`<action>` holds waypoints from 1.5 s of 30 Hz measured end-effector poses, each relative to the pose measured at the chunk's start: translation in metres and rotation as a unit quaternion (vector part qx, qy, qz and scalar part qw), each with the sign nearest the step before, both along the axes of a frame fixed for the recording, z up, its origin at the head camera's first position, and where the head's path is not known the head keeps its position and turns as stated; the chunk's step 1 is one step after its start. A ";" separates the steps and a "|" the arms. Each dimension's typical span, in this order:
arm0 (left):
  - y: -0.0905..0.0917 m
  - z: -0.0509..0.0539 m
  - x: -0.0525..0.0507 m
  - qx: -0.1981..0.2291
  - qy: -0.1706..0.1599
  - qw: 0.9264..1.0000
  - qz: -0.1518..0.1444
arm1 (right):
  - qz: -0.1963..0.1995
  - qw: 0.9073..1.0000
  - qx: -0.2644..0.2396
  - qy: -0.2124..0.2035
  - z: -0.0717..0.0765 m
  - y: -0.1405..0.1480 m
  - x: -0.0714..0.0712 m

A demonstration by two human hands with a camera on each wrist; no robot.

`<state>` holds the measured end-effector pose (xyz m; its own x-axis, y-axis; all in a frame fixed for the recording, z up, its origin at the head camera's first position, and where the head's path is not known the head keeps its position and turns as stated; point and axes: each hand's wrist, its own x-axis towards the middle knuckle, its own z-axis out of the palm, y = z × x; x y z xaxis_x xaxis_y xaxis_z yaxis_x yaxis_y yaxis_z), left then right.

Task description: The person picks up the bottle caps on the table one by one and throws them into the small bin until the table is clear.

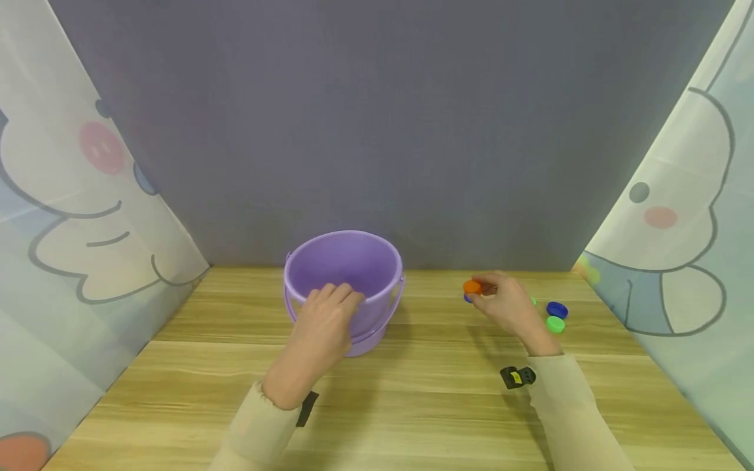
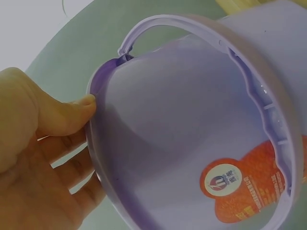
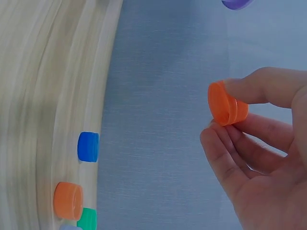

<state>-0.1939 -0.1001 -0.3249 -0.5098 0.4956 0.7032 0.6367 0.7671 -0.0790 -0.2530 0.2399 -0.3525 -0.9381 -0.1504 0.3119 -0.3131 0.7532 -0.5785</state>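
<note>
A purple bucket (image 1: pixel 377 314) with its handle hanging down stands left of centre on the table. The left hand (image 1: pixel 324 327) grips its near rim, thumb outside and fingers over the edge; the left wrist view has the bucket (image 2: pixel 158 120) wall and an orange sticker beside the hand (image 2: pixel 48 143). Over the right part of the table, the right hand (image 1: pixel 509 307) pinches an orange cap (image 1: pixel 472 286). In the right wrist view, the orange cap (image 3: pixel 221 104) is between the thumb and fingers of the hand (image 3: pixel 264 143).
Blue (image 1: pixel 557 310) and green caps (image 1: pixel 555 324) lie at the right of the table (image 1: pixel 442 418). In the right wrist view, a blue cap (image 3: pixel 88 147), an orange cap (image 3: pixel 68 201) and a green cap (image 3: pixel 88 219) are near the table edge. A grey panel (image 1: pixel 412 131) stands behind.
</note>
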 end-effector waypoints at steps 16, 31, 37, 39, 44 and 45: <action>0.005 0.000 0.003 -0.001 -0.012 1.000 -0.017 | 0.008 0.999 -0.026 0.035 0.009 -0.003 0.006; 0.009 -0.002 0.004 0.000 -0.010 1.000 -0.029 | 0.006 0.998 -0.036 0.044 0.016 -0.006 0.012; 0.010 -0.002 0.004 -0.003 -0.016 1.000 -0.023 | 0.004 0.998 -0.036 0.052 0.016 -0.006 0.012; 0.011 -0.002 0.005 -0.003 -0.020 1.000 -0.023 | 0.003 0.998 -0.036 0.057 0.017 -0.007 0.013; 0.011 -0.002 0.005 0.000 -0.026 0.999 -0.028 | 0.005 0.996 -0.045 0.075 0.017 -0.008 0.013; 0.012 -0.002 0.005 0.000 -0.026 0.999 -0.029 | 0.006 0.996 -0.048 0.078 0.017 -0.008 0.013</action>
<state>-0.1887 -0.0884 -0.3267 -0.5157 0.5247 0.6773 0.6829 0.7291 -0.0448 -0.2397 0.2317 -0.3353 -0.8753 -0.1231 0.4677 -0.4132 0.6927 -0.5911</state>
